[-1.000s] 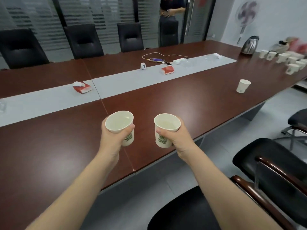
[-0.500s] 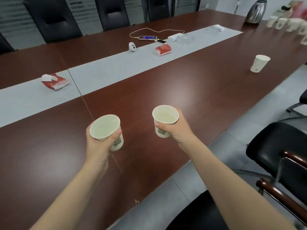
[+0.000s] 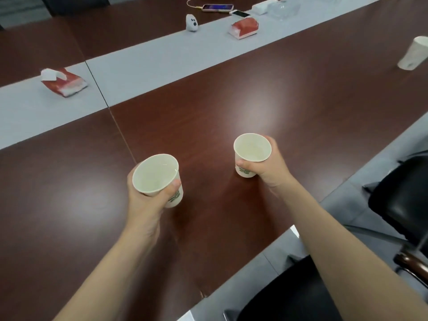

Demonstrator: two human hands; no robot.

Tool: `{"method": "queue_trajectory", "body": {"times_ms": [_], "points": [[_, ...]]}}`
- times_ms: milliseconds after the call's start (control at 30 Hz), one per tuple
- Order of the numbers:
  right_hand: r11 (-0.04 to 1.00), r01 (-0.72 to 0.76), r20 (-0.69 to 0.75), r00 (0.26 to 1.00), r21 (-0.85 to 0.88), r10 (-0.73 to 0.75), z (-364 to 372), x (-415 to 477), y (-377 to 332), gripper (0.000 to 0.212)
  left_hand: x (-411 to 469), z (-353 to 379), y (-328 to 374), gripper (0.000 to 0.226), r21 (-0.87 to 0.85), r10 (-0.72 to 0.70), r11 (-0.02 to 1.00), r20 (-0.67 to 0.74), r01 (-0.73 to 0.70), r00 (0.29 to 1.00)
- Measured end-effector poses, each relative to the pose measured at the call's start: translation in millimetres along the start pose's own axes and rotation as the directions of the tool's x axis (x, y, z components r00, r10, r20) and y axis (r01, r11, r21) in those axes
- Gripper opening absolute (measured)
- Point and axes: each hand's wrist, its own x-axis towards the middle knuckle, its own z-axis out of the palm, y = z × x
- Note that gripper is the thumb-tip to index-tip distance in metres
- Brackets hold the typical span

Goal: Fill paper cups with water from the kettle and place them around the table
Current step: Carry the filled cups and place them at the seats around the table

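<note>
Head view: two paper cups in hand over the dark wood bench [image 3: 231,100].
Left hand [image 3: 148,200] wraps the left cup [image 3: 155,174], thumb across the green print on the near wall, cup upright and held clear above the bench. Right hand [image 3: 271,170] curls round the right cup [image 3: 251,149] from its right side, thumb on the near wall; cup low, cannot tell if the base touches the wood. Water level unclear in both. Third cup [image 3: 414,54] stands alone at the far right, well apart. On the grey centre strip [image 3: 162,59]: two red tissue packs [image 3: 63,83] [image 3: 244,28], a small white figure [image 3: 191,23], a phone [image 3: 217,7] on a cable. Black chair [image 3: 400,200] beside the bench edge, at right.
</note>
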Motion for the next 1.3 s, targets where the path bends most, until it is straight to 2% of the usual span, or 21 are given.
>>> {"method": "queue_trajectory", "body": {"times_ms": [167, 500, 667, 833, 933, 1033, 1067, 1133, 1167, 1300], "points": [[1.000, -0.024, 0.066, 0.998, 0.007, 0.024, -4.9, 4.1, 9.9, 0.093, 5.8, -3.0, -6.5, 0.100, -0.006, -0.011, 1.000, 0.021, 0.011, 1.000], [0.996, -0.049, 0.086, 0.995, 0.075, 0.042, -4.5, -2.4, 7.5, 0.097, 5.1, -12.3, -13.0, 0.102, 0.020, 0.002, 1.000, 0.003, -0.002, 1.000], [0.996, -0.061, 0.110, 0.992, 0.062, 0.054, -5.4, -3.8, 1.2, 0.089, 1.8, -17.8, -16.3, 0.100, 0.018, -0.002, 1.000, -0.014, 0.003, 1.000], [0.998, -0.056, 0.179, 0.982, 0.016, 0.052, -12.4, -3.4, -4.5, 0.064, -3.5, -26.3, -17.1, 0.088, 0.020, -0.002, 1.000, -0.016, 0.002, 1.000], [0.997, -0.074, 0.211, 0.975, 0.006, 0.071, -18.7, -6.6, -8.2, 0.082, -9.6, -32.0, -12.0, 0.080, 0.014, 0.010, 1.000, 0.003, -0.010, 1.000], [0.989, -0.136, 0.225, 0.964, -0.053, 0.145, -25.5, -16.4, -11.6, 0.093, -19.0, -38.1, -1.8, 0.079, 0.000, 0.021, 1.000, 0.002, -0.021, 1.000], [0.984, -0.166, 0.218, 0.960, -0.065, 0.177, -28.1, -20.2, -12.7, 0.102, -22.9, -39.8, 1.4, 0.079, -0.003, 0.025, 1.000, 0.001, -0.025, 1.000], [0.960, -0.238, 0.211, 0.941, -0.146, 0.266, -32.3, -32.9, -19.5, 0.138, -33.7, -44.6, 9.5, 0.078, -0.008, 0.040, 0.999, -0.001, -0.040, 0.999], [0.939, -0.268, 0.196, 0.930, -0.215, 0.311, -34.7, -40.2, -23.5, 0.142, -39.3, -47.0, 13.5, 0.078, -0.010, 0.046, 0.999, -0.004, -0.046, 0.999], [0.804, -0.337, 0.071, 0.904, -0.490, 0.423, -54.0, -73.4, -39.6, 0.111, -69.7, -61.6, 31.6, 0.083, -0.013, 0.066, 0.998, -0.023, -0.067, 0.998]]}}
